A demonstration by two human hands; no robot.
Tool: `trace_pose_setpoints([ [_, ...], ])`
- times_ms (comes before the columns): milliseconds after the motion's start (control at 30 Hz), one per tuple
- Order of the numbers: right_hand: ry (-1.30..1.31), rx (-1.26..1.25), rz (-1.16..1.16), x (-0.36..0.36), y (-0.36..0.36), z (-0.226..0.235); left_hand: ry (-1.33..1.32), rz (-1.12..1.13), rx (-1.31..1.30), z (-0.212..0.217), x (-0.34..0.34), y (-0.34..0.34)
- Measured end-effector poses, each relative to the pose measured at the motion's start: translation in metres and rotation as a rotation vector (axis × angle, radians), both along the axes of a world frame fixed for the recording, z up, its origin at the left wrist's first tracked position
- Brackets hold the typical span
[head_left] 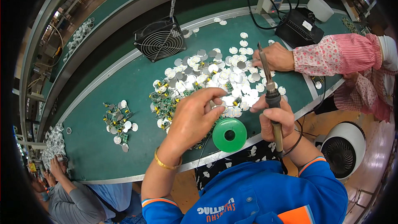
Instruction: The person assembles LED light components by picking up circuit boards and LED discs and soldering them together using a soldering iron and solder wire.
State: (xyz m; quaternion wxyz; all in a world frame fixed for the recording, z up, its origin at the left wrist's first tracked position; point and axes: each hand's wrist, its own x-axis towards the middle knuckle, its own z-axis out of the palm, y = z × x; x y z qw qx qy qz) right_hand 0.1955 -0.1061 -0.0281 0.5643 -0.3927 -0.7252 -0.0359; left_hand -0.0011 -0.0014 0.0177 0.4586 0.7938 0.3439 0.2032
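The right hand [281,118] is closed around the handle of a soldering iron [271,88], its fingers wrapped about the grip below the dark collar. The iron stands tilted, metal tip upward, and in this view its upper part crosses in front of a co-worker's hand [278,56]. A cord trails from the handle's lower end near the blue shirt [265,191].

The left hand [191,114] hangs over the near edge of the heap, back turned up, fingers curled toward the thumb. A narrow gap shows between the thumb and the nearest fingertip; whether something small is held there, I cannot tell. A gold bracelet [166,165] circles that wrist.

Beneath and beyond the left hand, white and grey discs [226,74] lie heaped on the green surface [89,151], with small circuit boards [159,99] bearing yellow parts mixed in along the left side of the heap. A green spool [220,140] lies flat between the two forearms, close to the surface's near edge. A smaller cluster [119,118] of boards and discs sits apart to the left. Behind the heap stands a black fan [161,43]. The co-worker's hand, below a pink patterned sleeve [331,54], is at the heap's far right side, among loose discs.
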Motion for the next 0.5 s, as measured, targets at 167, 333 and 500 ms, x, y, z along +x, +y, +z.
trace_pose_setpoints([
  [167, 0.272, -0.639, 0.08, 0.009, -0.025, 0.019, 0.166, -0.296, 0.16, -0.013, 0.033, 0.022],
  [333, 0.083, -0.481, -0.003, 0.034, -0.044, -0.001, 0.261, -0.392, 0.28, -0.025, 0.051, 0.026],
  [500, -0.319, -0.166, -0.068, 0.056, -0.052, -0.009, 0.281, -0.403, 0.218, -0.027, 0.053, 0.028],
])
